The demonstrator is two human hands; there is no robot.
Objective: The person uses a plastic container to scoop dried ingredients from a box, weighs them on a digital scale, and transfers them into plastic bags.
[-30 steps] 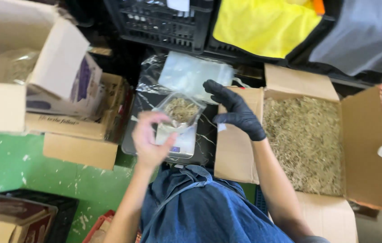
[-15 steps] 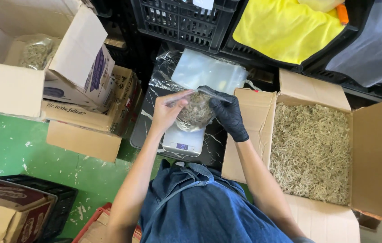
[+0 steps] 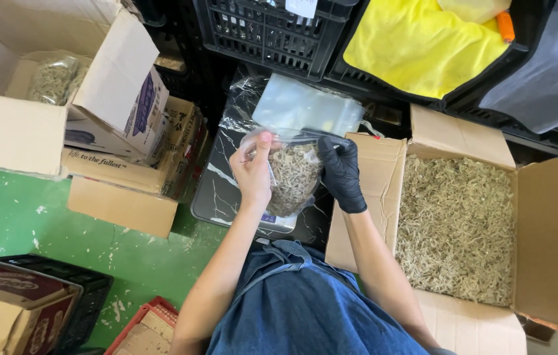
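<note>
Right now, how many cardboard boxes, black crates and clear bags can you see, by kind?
Cardboard boxes: 5 (open one of dried bits, open one with filled bags, two stacked, one in the corner crate)
Black crates: 4
Clear bags: 3 (one held)
Total: 12

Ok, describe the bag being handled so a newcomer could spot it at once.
Find the big open box of dried strands on the right; just left of it sits a dark marble slab. Above the slab, the bare left hand and black-gloved right hand pinch the bag. It is filled, unlike the empty bags behind.
</note>
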